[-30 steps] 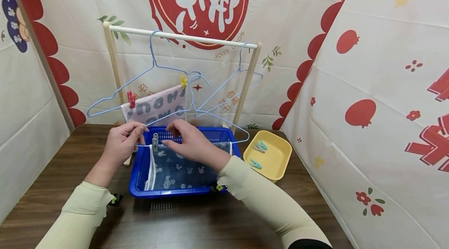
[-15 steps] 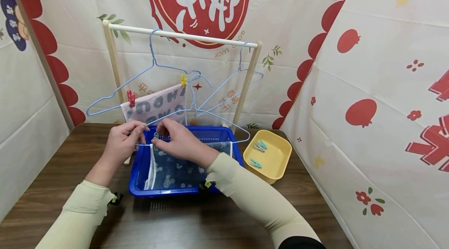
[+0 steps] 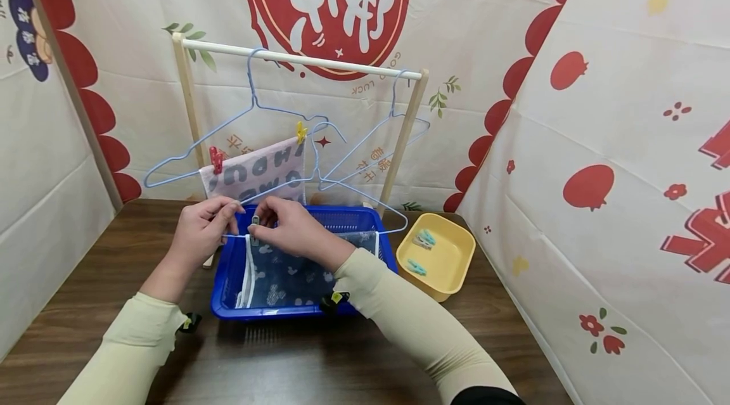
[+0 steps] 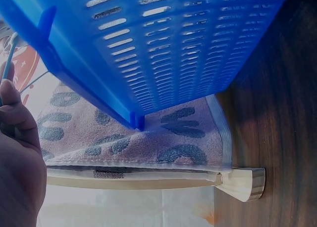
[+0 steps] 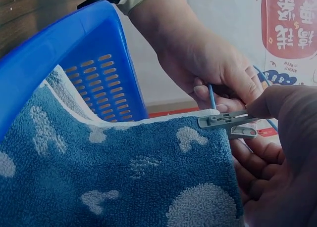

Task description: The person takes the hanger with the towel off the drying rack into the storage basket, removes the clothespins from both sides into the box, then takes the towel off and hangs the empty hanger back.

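My left hand (image 3: pixel 199 227) grips the left end of a light blue wire hanger (image 3: pixel 353 186), tilted above the blue basket (image 3: pixel 274 313). Over the hanger's lower bar hangs a dark blue towel (image 3: pixel 291 278) with pale mouse-head prints. A grey clothespin (image 5: pixel 218 121) bites the towel's top edge near its left corner. My right hand (image 3: pixel 296 232) pinches that clothespin's handles, thumb on the upper one and fingers under the lower one, as the right wrist view shows. The left wrist view catches only part of my left hand (image 4: pixel 20 162).
Behind the basket stands a rack with a white rail (image 3: pixel 308 63). Two blue hangers hang there; one carries a pink towel (image 3: pixel 256 170) under a red clip (image 3: pixel 216 160) and a yellow clip (image 3: pixel 301 132). A yellow tub (image 3: pixel 450 259) holding several clothespins sits at right.
My right hand has moved left to the grey clothespin and closed its thumb and fingers on it. The left hand keeps its hold on the hanger.
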The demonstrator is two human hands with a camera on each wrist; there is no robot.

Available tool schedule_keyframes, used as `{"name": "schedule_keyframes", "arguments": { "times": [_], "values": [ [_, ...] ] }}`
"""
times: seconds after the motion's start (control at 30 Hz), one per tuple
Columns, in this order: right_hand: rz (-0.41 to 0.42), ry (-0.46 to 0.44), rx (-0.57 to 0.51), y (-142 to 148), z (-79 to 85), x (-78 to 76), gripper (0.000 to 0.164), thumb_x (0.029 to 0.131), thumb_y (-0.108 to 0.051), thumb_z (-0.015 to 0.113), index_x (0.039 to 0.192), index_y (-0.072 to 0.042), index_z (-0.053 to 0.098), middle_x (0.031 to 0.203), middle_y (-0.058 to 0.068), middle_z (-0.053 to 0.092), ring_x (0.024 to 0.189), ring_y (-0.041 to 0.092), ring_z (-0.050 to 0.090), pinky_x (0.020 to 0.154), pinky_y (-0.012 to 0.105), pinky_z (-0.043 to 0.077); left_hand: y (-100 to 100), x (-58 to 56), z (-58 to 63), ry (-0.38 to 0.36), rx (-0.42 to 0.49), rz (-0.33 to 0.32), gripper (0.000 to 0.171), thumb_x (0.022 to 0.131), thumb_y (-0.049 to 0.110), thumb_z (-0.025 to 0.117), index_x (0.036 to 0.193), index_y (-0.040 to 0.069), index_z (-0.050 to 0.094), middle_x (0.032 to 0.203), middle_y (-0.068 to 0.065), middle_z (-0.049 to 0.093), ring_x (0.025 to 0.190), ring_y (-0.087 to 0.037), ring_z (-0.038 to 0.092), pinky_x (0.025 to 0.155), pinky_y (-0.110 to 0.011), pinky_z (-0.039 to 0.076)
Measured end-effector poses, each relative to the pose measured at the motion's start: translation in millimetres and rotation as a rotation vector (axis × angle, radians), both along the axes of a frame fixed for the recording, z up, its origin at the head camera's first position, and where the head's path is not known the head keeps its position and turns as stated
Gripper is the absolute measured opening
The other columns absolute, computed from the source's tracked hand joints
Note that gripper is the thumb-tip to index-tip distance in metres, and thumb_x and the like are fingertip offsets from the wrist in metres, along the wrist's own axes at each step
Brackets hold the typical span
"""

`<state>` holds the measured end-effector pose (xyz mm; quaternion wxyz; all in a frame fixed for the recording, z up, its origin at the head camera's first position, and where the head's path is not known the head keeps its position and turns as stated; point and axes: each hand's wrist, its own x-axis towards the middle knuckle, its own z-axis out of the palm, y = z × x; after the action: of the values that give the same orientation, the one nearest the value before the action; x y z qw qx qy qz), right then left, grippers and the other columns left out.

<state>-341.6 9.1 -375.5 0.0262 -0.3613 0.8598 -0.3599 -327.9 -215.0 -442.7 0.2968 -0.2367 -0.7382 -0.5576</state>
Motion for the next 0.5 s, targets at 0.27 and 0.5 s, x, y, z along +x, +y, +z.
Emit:
{"name": "schedule_keyframes", "arguments": {
  "times": [0.27, 0.5],
  "values": [
    [-0.005, 0.023, -0.057, 1.5, -2.6, 0.9, 0.012, 0.106, -0.024, 0.079, 0.108, -0.015, 0.073, 0.096, -0.009, 0.071, 0.085, 0.005, 0.065, 0.072, 0.019, 0.055, -0.2, 1.9, -0.1, -0.025, -0.033, 0.013, 0.015, 0.11, -0.003, 0.063, 0.104, -0.001, 0.077, 0.071, -0.008, 0.067, 0.051, -0.02, 0.055, 0.049, -0.021, 0.051],
    [0.001, 0.127, -0.056, 0.9, -2.5, 3.6, 0.008, 0.105, -0.022, 0.08, 0.103, -0.014, 0.079, 0.092, -0.011, 0.073, 0.077, 0.004, 0.062, 0.068, 0.017, 0.053, -0.5, 2.9, -1.4, -0.047, -0.028, 0.032, 0.017, 0.111, 0.0, 0.063, 0.102, 0.002, 0.077, 0.07, -0.003, 0.067, 0.051, -0.022, 0.055, 0.049, -0.022, 0.051]
  ]
}}
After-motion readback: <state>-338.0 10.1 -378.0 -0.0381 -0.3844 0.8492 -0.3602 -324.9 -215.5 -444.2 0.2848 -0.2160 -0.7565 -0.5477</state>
